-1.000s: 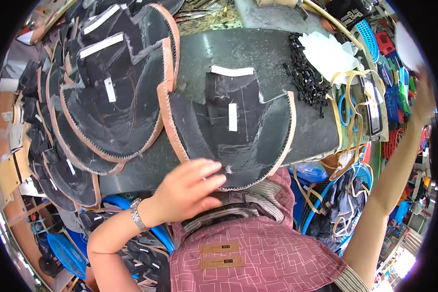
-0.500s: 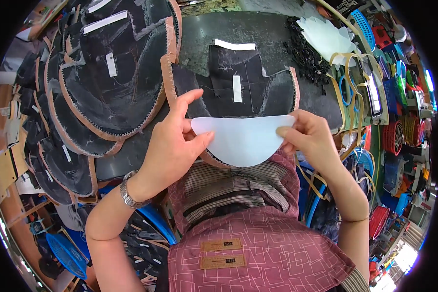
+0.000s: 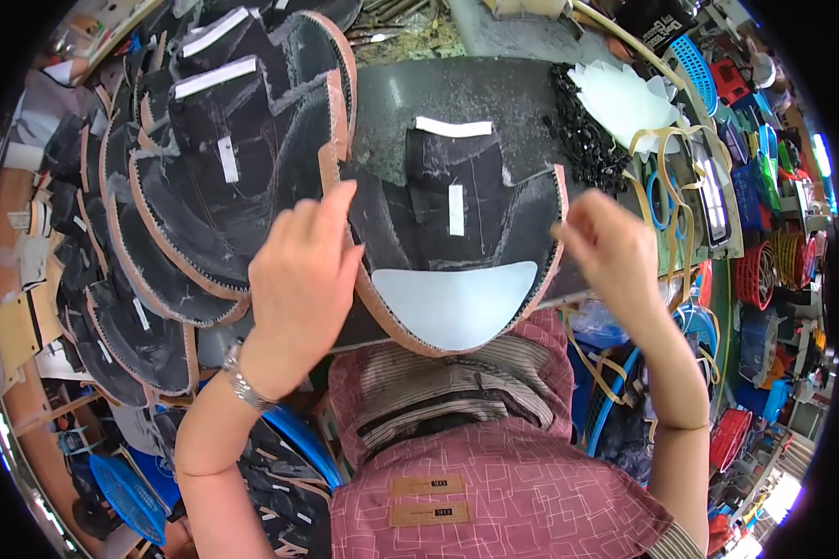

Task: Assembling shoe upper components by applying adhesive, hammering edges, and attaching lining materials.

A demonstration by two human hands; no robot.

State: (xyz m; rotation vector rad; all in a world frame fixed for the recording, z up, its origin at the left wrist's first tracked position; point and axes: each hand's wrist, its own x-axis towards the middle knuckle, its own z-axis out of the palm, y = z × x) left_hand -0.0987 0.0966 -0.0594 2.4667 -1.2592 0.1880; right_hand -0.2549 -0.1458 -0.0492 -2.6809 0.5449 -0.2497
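Note:
A black shoe upper (image 3: 452, 244) with a tan, stitched edge lies on the dark work surface in front of me. On its rounded near end rests a white half-moon stiffener piece (image 3: 457, 303), flat and with neither hand on it. My left hand (image 3: 303, 279) is beside the upper's left edge, thumb and index finger apart, with nothing visible in it. Close to the right edge of the upper is my right hand (image 3: 615, 247), raised and smeared by motion. Whether its bent fingers touch that edge, I cannot tell.
Several more black uppers (image 3: 205, 200) are stacked at the left. A pile of pale half-moon pieces (image 3: 625, 93) lies at the back right, by a heap of black scraps (image 3: 592, 140). Scissors with blue handles (image 3: 662, 191) and tan strips are farther right. A blue basket (image 3: 126, 494) stands lower left.
The white stiffener piece, earlier held between both hands, now lies on the upper. Both hands have let go and moved apart. More of the upper is now visible.

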